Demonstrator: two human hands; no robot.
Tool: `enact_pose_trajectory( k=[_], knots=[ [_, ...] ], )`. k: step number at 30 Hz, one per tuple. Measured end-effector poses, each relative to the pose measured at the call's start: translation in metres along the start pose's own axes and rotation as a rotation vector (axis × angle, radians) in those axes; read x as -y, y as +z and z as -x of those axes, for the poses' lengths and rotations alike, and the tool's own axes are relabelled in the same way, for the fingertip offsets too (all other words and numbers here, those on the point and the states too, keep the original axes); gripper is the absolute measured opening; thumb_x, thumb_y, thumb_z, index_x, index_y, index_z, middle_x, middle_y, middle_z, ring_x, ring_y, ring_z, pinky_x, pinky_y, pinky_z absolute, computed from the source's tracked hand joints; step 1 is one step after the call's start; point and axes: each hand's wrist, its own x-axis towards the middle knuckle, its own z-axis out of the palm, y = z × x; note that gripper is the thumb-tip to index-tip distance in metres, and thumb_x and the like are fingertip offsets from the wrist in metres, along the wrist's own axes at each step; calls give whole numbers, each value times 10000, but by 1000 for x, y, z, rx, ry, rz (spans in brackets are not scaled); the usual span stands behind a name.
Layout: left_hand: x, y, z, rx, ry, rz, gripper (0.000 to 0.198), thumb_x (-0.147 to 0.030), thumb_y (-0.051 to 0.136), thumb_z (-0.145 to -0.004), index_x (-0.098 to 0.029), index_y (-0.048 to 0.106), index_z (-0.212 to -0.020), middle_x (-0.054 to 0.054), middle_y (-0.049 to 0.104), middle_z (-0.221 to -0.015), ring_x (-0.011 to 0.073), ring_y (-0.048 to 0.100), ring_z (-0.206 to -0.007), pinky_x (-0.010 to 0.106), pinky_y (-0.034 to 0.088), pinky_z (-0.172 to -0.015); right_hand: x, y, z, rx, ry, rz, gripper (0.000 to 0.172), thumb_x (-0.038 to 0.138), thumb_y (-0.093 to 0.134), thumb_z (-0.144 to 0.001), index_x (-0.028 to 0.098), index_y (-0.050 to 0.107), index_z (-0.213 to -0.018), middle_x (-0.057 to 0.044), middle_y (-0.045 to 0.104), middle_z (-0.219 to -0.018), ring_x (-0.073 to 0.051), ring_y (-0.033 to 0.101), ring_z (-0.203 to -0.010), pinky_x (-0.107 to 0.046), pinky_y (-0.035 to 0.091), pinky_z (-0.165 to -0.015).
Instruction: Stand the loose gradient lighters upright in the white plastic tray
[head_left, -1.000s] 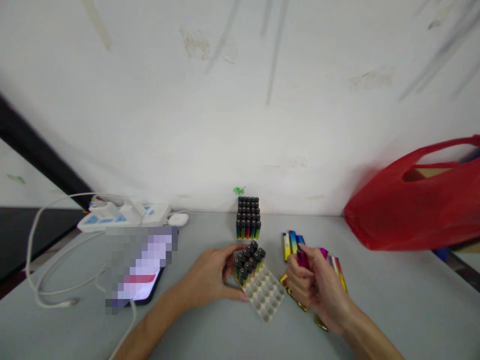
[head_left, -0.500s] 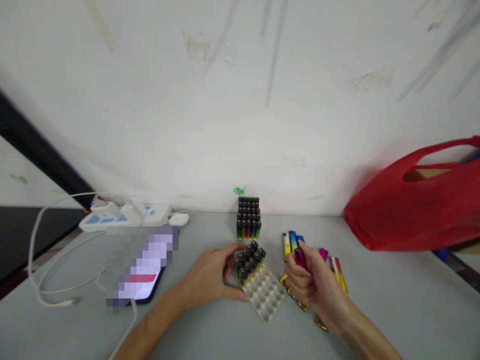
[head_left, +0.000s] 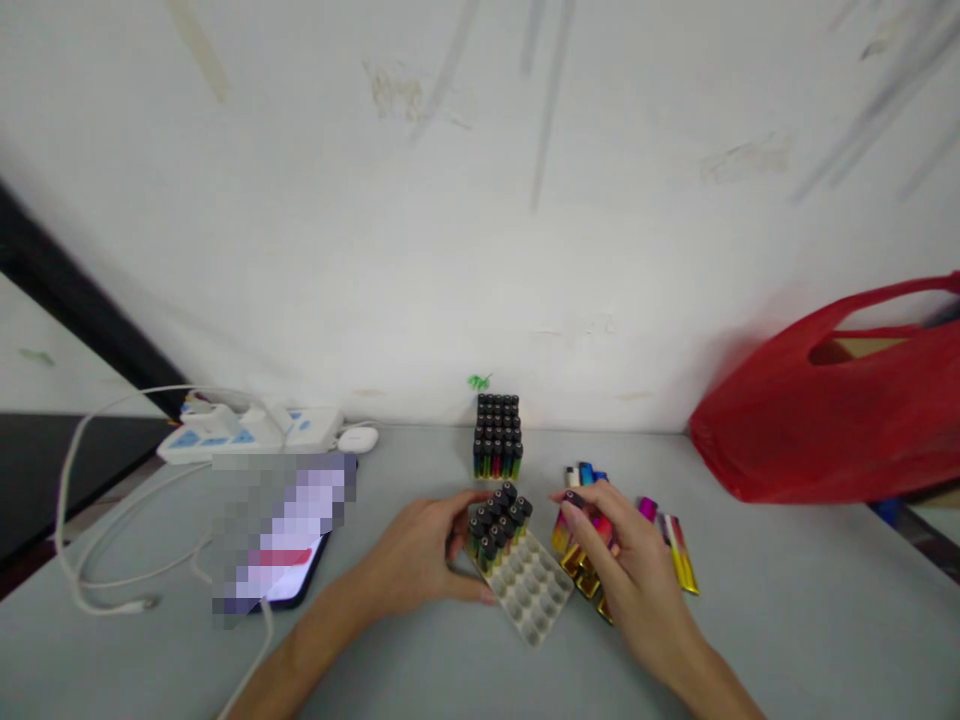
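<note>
My left hand [head_left: 424, 555] grips the upper left side of a pale plastic tray [head_left: 536, 590] with round hollows, thumb along the near edge. Several black-topped batteries [head_left: 499, 520] stand upright in the tray's far-left part; the other hollows show bare. My right hand [head_left: 626, 560] is just right of the tray, thumb and fingers closed on a battery [head_left: 571, 498] whose dark end points up. Under and beside this hand lie shiny gold-ended batteries [head_left: 587, 575], partly hidden by its fingers.
A block of upright black-topped batteries [head_left: 497, 435] stands by the wall. More colourful batteries [head_left: 681, 555] lie to the right. At left are a phone [head_left: 300, 550], white cables and a power strip [head_left: 247, 430]. A red bag [head_left: 832, 400] stands at right.
My right hand has turned from a fist round a magenta battery to a fingertip grip, its fingers now nearer the tray. My left hand and the tray have stayed put.
</note>
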Motion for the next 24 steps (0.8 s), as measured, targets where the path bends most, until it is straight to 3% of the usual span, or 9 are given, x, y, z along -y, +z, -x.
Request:
enact_pose_trajectory(
  k=[7, 24],
  knots=[
    [1, 0, 0, 6, 9, -14, 1058, -718, 988, -621, -207, 670, -1492, -45, 657, -767, 197, 633, -672, 253, 381, -598, 1, 5, 1, 36, -19, 109, 224, 413, 627, -1099, 265, 794, -1115, -41, 793, -1036, -248, 734, -948, -356, 526, -846],
    [1, 1, 0, 6, 18, -22, 1049, -742, 977, -630, -200, 675, -1476, -25, 689, -794, 210, 639, -676, 268, 384, -613, -3, 7, 0, 177, -48, 118, 212, 405, 636, -1108, 256, 774, -1171, -71, 728, -1023, -279, 683, -966, -423, 517, -894]
  ],
)
